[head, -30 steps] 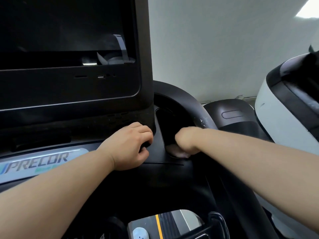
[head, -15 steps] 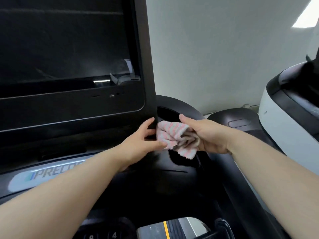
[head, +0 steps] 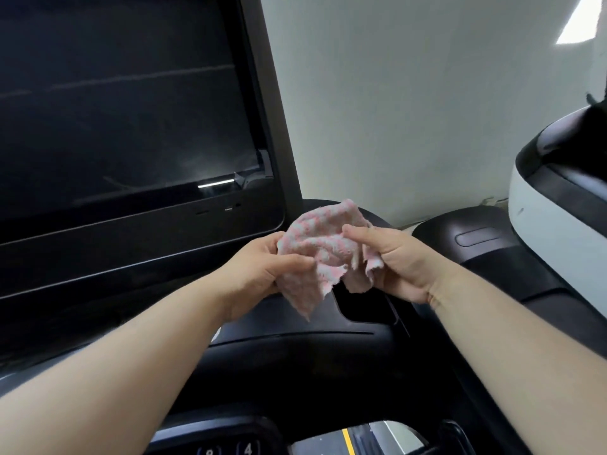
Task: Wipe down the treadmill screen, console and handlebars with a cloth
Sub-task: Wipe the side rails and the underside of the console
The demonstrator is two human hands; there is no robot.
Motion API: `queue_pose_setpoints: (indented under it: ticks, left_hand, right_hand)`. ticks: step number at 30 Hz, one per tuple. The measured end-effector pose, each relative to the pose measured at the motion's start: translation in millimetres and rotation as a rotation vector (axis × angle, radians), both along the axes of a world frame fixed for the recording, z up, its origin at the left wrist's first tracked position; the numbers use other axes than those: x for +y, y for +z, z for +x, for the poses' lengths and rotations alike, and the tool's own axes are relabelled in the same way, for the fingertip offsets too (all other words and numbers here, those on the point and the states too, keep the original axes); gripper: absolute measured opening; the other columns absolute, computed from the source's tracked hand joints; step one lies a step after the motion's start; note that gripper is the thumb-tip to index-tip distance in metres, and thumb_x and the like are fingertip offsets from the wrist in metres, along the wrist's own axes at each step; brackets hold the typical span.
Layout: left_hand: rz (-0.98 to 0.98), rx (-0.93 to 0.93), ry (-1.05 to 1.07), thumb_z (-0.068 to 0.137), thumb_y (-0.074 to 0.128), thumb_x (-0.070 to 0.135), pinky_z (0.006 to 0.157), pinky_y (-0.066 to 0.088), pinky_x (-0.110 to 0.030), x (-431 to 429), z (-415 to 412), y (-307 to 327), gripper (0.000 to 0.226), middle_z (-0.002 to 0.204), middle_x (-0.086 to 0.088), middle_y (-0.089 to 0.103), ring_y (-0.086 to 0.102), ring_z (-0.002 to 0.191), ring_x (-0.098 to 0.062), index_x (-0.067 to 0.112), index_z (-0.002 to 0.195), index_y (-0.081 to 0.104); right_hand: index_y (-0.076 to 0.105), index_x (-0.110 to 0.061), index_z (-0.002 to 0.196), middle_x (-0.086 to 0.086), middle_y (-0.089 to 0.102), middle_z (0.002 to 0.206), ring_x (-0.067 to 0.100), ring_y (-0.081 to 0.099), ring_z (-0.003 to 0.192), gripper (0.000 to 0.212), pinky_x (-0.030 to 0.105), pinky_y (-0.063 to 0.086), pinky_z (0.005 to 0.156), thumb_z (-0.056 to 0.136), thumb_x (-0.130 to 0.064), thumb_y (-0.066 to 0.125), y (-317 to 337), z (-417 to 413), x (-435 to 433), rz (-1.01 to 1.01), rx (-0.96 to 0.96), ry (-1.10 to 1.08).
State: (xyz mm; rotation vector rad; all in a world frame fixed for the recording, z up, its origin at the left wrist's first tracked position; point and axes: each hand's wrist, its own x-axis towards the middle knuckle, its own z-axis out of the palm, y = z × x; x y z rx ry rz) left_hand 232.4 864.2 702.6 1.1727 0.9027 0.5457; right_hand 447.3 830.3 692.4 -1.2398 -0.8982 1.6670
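Glossy black console [head: 295, 349] | fuzzy pink-white cloth [head: 323, 254], crumpled | left hand [head: 262, 267], right hand [head: 394, 261] both pinching it

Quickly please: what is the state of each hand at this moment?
Left hand: closed, pinching the left side of the pink cloth.
Right hand: closed, holding the cloth's right side, above the console.

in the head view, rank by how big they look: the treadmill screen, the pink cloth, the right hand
1. screen, by far the largest
2. pink cloth
3. right hand, close to the cloth, so this order is unsure
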Motion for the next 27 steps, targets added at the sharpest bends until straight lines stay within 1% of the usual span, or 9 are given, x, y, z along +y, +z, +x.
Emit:
queue_pose_setpoints:
  ticks: [5,8,10,12,14,16,20,24,27]
  left_hand:
    - [0.432,0.513,0.032,0.076,0.079,0.027,0.07,0.05,-0.02,-0.1,-1.1,-14.2,0.031,0.089,0.011,0.071,0.066,0.082,-0.005,0.025,0.101,0.061]
    - [1.219,0.892,0.178,0.083,0.066,0.024,0.079,0.046,-0.026,13.5,-14.8,-14.2,0.014,0.093,0.016,0.066,0.059,0.092,-0.012,0.025,0.097,0.065]
    - [1.436,0.935,0.15,0.078,0.058,0.02,0.088,0.047,-0.036,26.4,-22.0,-9.0,0.026,0.111,0.005,0.066,0.057,0.107,-0.021,0.019,0.102,0.067]
    - [1.511,1.021,0.058,0.077,0.051,0.021,0.102,0.037,-0.038,38.0,-28.5,-5.1,0.038,0.132,0.001,0.058,0.048,0.126,-0.021,0.019,0.112,0.065]
    - [1.535,1.104,-0.044,0.081,0.045,0.024,0.113,0.022,-0.033,44.2,-33.4,-0.5,0.045,0.145,0.0,0.046,0.037,0.137,-0.019,0.021,0.123,0.06]
    - [1.548,1.158,-0.145,0.084,0.043,0.027,0.117,0.016,-0.034,47.7,-37.6,-2.2,0.049,0.152,0.0,0.036,0.029,0.142,-0.018,0.023,0.132,0.054]
    - [1.549,1.225,-0.232,0.086,0.045,0.032,0.118,0.017,-0.041,50.2,-39.1,-16.3,0.052,0.157,-0.002,0.026,0.022,0.145,-0.018,0.023,0.137,0.051]
    - [1.58,1.195,-0.191,0.086,0.047,0.03,0.117,0.02,-0.044,50.6,-38.1,-23.6,0.052,0.157,-0.002,0.026,0.023,0.145,-0.019,0.022,0.136,0.051]
    - [1.632,1.164,-0.178,0.084,0.048,0.026,0.117,0.021,-0.042,56.6,-40.5,-25.2,0.052,0.156,-0.001,0.028,0.025,0.144,-0.019,0.024,0.136,0.05]
  right_hand:
    - [0.056,-0.018,0.077,0.004,0.052,0.059,0.019,0.049,0.049,0.01,0.026,0.039,0.053,0.082,-0.011,0.062,2.5,1.7,20.3,0.054,0.004,-0.549]
    - [0.052,-0.019,0.086,-0.006,0.056,0.074,0.013,0.056,0.067,0.005,0.021,0.042,0.058,0.087,-0.02,0.057,-3.5,14.8,51.3,0.277,-0.517,-0.778]
    - [0.05,-0.019,0.09,-0.004,0.053,0.082,0.021,0.053,0.076,0.003,0.024,0.037,0.064,0.091,-0.016,0.048,-17.0,7.3,70.3,0.371,-0.854,-0.666]
    - [0.056,-0.027,0.105,0.001,0.057,0.111,0.029,0.054,0.106,0.02,0.03,0.041,0.09,0.092,-0.017,0.044,-40.6,-10.1,87.7,0.414,-1.061,-0.264]
    - [0.047,-0.027,0.136,-0.001,0.04,0.147,0.025,0.02,0.144,0.039,0.041,0.012,0.118,0.098,-0.029,0.038,-59.9,-26.3,94.0,0.26,-1.067,0.109]
    - [0.04,-0.026,0.144,0.0,0.031,0.155,0.022,0.01,0.147,0.045,0.041,0.003,0.119,0.1,-0.033,0.034,-69.3,-27.0,96.3,0.211,-0.964,0.058]
    - [0.052,-0.021,0.114,0.002,0.062,0.111,0.023,0.058,0.106,0.031,0.033,0.045,0.089,0.089,-0.037,0.057,-77.8,-13.5,110.8,0.285,-0.979,-0.178]
    - [0.027,-0.013,0.146,0.012,0.024,0.155,0.028,0.02,0.143,0.077,0.041,0.02,0.116,0.085,-0.05,0.057,-92.3,-21.9,139.4,0.28,-1.325,0.055]
    - [0.035,-0.013,0.139,0.016,0.036,0.144,0.03,0.028,0.136,0.077,0.046,0.021,0.114,0.078,-0.054,0.06,-76.1,-27.9,161.3,0.17,-1.451,0.194]
